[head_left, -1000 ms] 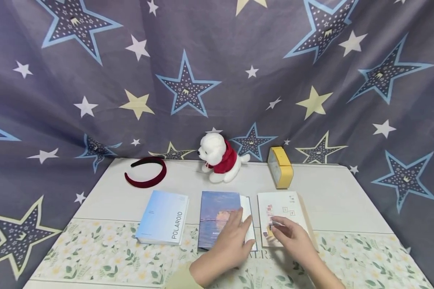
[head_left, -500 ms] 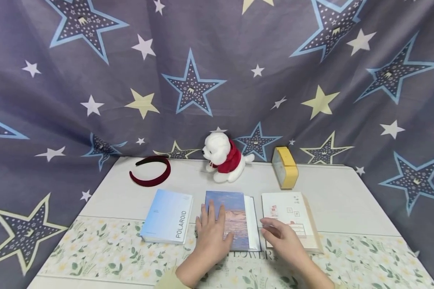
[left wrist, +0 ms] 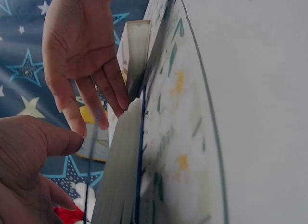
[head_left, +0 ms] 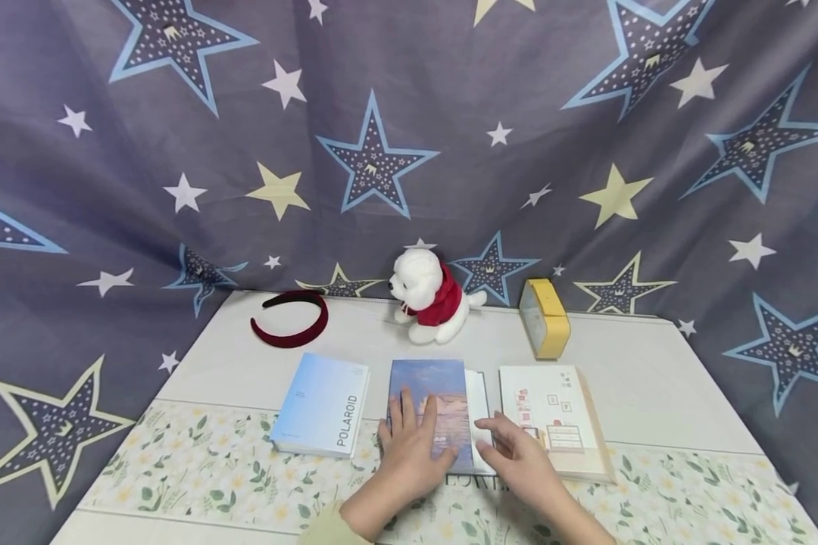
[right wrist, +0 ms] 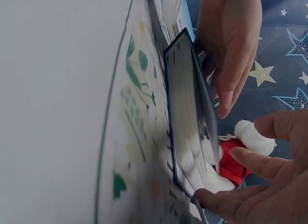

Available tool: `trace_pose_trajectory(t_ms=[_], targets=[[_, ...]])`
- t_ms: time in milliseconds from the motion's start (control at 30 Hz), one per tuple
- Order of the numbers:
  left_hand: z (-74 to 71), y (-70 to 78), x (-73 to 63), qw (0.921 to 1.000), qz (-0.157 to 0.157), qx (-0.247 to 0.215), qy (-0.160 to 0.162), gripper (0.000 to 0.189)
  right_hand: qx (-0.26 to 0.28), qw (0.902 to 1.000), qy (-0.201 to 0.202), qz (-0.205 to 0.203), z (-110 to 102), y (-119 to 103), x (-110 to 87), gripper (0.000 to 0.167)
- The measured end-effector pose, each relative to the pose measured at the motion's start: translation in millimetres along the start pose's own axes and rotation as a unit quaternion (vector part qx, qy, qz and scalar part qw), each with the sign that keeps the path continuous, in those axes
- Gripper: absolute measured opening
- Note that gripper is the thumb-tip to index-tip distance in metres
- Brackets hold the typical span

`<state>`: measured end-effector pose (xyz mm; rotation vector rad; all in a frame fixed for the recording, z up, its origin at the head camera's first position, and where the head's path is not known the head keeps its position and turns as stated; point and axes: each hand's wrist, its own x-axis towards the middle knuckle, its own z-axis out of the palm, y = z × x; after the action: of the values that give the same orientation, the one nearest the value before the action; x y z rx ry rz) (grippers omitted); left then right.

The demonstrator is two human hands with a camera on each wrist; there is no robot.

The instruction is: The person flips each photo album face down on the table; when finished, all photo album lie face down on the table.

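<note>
A photo album (head_left: 428, 378) with a painted sea cover lies in the middle of the table. My left hand (head_left: 414, 456) rests on that cover with its fingers spread and straight. In the right wrist view the cover (right wrist: 206, 101) stands at an angle, lifted off the pages (right wrist: 183, 103). My right hand (head_left: 526, 463) is at the album's right edge, fingers loosely bent; one fingertip meets the album's corner in the right wrist view. Beyond it lies a white book (head_left: 552, 409) with small red drawings.
A blue POLAROID album (head_left: 320, 405) lies on the left. Behind stand a white plush dog (head_left: 417, 280) in a red hoodie and a yellow clock-like box (head_left: 548, 322). A dark red headband (head_left: 293, 337) lies at the back left. A starry curtain (head_left: 470, 68) hangs behind the table.
My left hand has shifted from the cover's right side to its left half. My right hand has come leftward from over the white book to the middle album's right edge.
</note>
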<state>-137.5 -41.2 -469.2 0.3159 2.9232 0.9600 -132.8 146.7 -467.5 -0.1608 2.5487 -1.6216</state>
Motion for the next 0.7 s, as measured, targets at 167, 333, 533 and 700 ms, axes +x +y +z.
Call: trace_pose_trajectory(t_ms=[167, 333, 533, 700], targets=[[1.7, -5.5, 0.6, 0.9998, -0.012, -0.016, -0.007, 0.087, -0.011, 0.9999, -0.012, 0.001, 3.2, -2.8, -2.2, 0.030], [0.7, -8.7, 0.8, 0.9989, -0.012, -0.044, -0.008, 0.089, 0.015, 0.9997, -0.008, 0.015, 5.2, -6.2, 0.0, 0.031], [-1.9, -9.9, 0.6, 0.9966, -0.012, -0.080, -0.013, 0.093, 0.093, 0.9926, -0.011, 0.078, 1.1, -10.1, 1.7, 0.038], [-1.9, -12.0, 1.4, 0.9940, -0.014, -0.108, -0.012, 0.094, 0.135, 0.9851, -0.017, 0.105, -4.9, -11.3, 0.9, 0.043]])
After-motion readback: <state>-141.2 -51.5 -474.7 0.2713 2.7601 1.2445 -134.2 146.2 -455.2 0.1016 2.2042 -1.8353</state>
